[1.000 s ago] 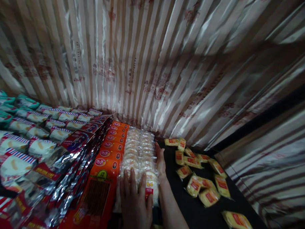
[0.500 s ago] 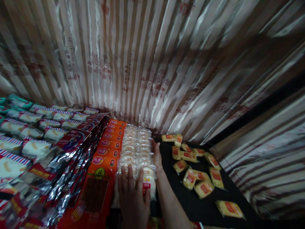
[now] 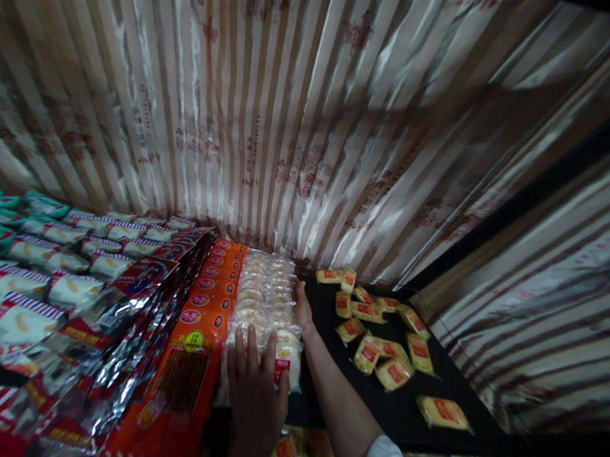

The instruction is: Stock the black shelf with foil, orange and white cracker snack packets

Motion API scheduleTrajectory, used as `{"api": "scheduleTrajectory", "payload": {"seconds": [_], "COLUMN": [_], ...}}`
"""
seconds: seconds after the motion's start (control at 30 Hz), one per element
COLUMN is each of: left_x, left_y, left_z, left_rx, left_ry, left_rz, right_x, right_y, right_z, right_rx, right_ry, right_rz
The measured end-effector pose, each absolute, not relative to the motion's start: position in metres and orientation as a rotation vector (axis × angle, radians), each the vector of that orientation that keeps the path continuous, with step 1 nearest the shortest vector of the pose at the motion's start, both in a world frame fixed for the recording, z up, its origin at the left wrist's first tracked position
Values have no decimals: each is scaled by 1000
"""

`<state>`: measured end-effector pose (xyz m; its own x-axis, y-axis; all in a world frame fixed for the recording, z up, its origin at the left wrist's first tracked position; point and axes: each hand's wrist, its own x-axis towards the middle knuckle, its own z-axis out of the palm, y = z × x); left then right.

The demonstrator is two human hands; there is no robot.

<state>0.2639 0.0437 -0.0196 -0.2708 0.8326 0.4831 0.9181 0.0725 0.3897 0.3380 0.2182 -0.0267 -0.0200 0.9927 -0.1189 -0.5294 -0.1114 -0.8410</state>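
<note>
Two rows of clear-wrapped round white crackers stand packed on a black shelf. My left hand lies on the front of these rows, its fingers spread over the packets. Beside its thumb a front packet with a red label shows. Along the right side of the rows, my right hand rests upright against the packets with its fingers stretched out. Orange packs of brown sticks stand close on the left of the crackers.
Several small yellow packets lie scattered on the shelf to the right. Dark red silvery packs and white packs with striped tops fill the left side. Behind hangs a striped, shiny curtain. More yellow packets show below the front edge.
The view has shifted slightly, so the shelf goods appear a little further left. Both hands stay at the cracker rows, the left on the front and the right along the side.
</note>
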Motion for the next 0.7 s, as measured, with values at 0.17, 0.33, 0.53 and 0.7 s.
{"api": "scheduleTrajectory", "payload": {"seconds": [0.17,0.33,0.53,0.7], "left_x": [264,267,267,269], "left_y": [43,41,36,32], "left_z": [-20,-16,-6,-6], "left_rx": [-1822,-1801,-1837,-1791], "left_ry": [-2177,-2191,-2192,-2080], "left_rz": [-971,-994,-995,-1072], "right_x": [347,375,441,488], "right_y": [219,191,95,6], "right_z": [-23,-10,0,-11], "right_rx": [-903,-912,-1069,-1328], "right_ry": [-673,-683,-793,-800], "right_rz": [1472,1248,1198,1153]}}
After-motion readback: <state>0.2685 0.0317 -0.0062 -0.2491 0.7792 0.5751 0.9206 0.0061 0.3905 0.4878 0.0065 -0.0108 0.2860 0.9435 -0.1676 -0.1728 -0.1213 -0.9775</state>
